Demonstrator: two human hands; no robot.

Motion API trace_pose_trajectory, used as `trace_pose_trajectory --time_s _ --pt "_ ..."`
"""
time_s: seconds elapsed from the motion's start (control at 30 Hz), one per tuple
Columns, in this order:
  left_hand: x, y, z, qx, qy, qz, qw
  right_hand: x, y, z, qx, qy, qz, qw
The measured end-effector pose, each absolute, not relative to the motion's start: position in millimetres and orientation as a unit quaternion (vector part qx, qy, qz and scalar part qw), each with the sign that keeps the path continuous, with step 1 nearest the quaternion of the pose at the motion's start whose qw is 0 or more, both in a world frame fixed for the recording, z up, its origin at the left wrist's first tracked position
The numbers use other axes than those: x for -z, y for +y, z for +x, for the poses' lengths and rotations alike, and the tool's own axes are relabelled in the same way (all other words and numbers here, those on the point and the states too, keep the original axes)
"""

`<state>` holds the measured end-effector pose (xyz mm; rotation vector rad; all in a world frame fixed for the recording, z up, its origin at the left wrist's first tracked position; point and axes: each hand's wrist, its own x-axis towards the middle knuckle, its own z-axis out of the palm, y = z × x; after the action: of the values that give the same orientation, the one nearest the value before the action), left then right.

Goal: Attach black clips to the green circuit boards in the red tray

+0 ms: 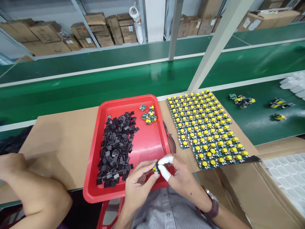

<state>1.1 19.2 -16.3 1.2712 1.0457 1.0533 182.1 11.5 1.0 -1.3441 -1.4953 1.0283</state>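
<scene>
Over the near right corner of a red tray (102, 114), a small circuit board (156, 169) with a yellow part is pinched between the thumb and fingers of my left hand (140, 183). My right hand (182, 176), with white finger covers on thumb and forefinger, closes on the other side of the same board. The fingertips hide much of it. Inside the tray lie a heap of small black pieces (116, 146) on the left and several loose circuit boards (149, 117) at the far right.
Right of the tray are red-and-black pliers (170, 138) and a panel of rows of yellow-topped boards (205, 124). More assemblies (243, 101) lie on the green bench. A metal post (214, 47) rises behind the panel. Another person's arm (35, 190) rests at the left.
</scene>
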Motion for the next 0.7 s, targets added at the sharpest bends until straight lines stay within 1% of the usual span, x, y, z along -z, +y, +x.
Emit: trace_pose_trajectory --time_s 0.1,0.23,0.3,0.43,0.57,0.7 --pt "15.4 19.4 0.9 -0.443 0.445 0.542 0.559 1.6 11.2 180.8 -0.388 -0.624 -0.516 0.44" --pt "10.7 20.0 5.5 -0.461 0.449 0.509 0.571 4.6 13.5 182.6 -0.451 -0.574 -0.487 0.479" --pt "8.8 19.9 8.4 -0.473 0.462 0.491 0.567 6.0 12.6 184.6 -0.455 -0.561 -0.48 0.497" --pt "8.1 19.6 10.6 -0.495 0.471 0.468 0.561 8.6 6.4 186.9 -0.376 -0.613 -0.474 0.508" --pt "9.7 18.1 9.7 -0.501 0.464 0.442 0.581 11.6 2.2 185.4 -0.335 -0.637 -0.473 0.509" --pt "11.3 15.7 10.4 -0.509 0.466 0.436 0.578 15.9 0.1 181.6 -0.273 -0.68 -0.455 0.506"
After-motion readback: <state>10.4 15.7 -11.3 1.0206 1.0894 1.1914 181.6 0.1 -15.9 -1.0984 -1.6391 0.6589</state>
